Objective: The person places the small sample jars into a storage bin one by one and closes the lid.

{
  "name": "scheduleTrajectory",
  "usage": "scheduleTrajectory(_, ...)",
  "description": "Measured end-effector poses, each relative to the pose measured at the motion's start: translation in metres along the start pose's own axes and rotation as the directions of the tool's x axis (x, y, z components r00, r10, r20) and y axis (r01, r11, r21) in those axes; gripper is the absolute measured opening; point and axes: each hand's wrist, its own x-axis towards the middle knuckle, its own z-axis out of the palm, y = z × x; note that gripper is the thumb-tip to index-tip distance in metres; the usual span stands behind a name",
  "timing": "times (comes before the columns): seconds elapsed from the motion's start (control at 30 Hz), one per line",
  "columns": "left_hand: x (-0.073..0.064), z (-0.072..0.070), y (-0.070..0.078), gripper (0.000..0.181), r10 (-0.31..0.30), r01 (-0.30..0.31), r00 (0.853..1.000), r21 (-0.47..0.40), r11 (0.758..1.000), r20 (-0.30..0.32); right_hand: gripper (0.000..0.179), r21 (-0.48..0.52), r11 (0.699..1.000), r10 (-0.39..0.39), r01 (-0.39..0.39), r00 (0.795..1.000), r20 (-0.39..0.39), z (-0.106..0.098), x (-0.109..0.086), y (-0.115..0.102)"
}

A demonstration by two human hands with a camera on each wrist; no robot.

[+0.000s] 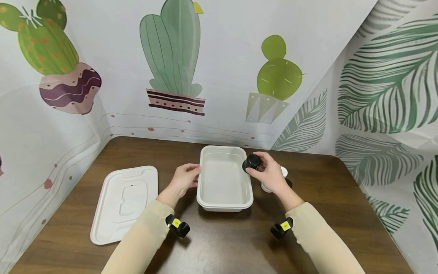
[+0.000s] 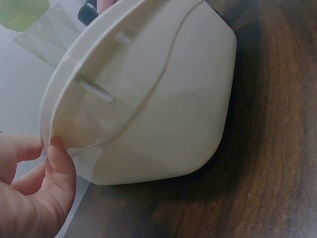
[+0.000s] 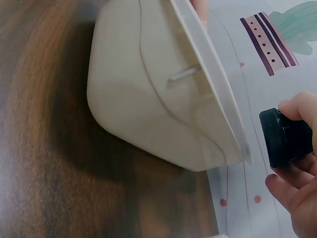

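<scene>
The lid (image 1: 126, 205) lies off, frame left; the left hand (image 1: 183, 178) pinches the empty tub (image 1: 224, 180), the right hand (image 1: 270, 174) a black jar (image 1: 252, 161).

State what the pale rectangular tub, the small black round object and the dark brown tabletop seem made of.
Pale rectangular tub: probably smooth plastic with a soft sheen, given its moulded rim.
Small black round object: likely hard, glossy plastic; its edge is finely ribbed.
Dark brown tabletop: satin; grain suggests wood or laminate, unclear which.

Cactus-print walls (image 1: 226, 57) (leafy at right) border a brown table (image 1: 342, 205).
</scene>
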Motion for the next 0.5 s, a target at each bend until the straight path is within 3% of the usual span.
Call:
scheduleTrajectory(0.13, 0.001, -0.001, -0.001, 0.035, -0.002, 0.002, 1.000, 0.002, 1.000, -0.004, 0.056, 0.001, 1.000, 0.021, -0.021, 1.000, 0.012, 0.003, 0.001, -0.007)
scheduleTrajectory(0.27, 0.001, 0.000, -0.001, 0.036, 0.000, 0.000, 1.000, 0.002, 1.000, -0.002, 0.060, 0.008, 1.000, 0.016, -0.016, 1.000, 0.019, 0.009, 0.007, 0.012)
scheduleTrajectory(0.5, 0.002, 0.000, -0.001, 0.032, -0.003, 0.003, 1.000, -0.009, 1.000, -0.007, 0.059, 0.007, 1.000, 0.009, -0.009, 1.000, 0.022, 0.017, 0.011, 0.014)
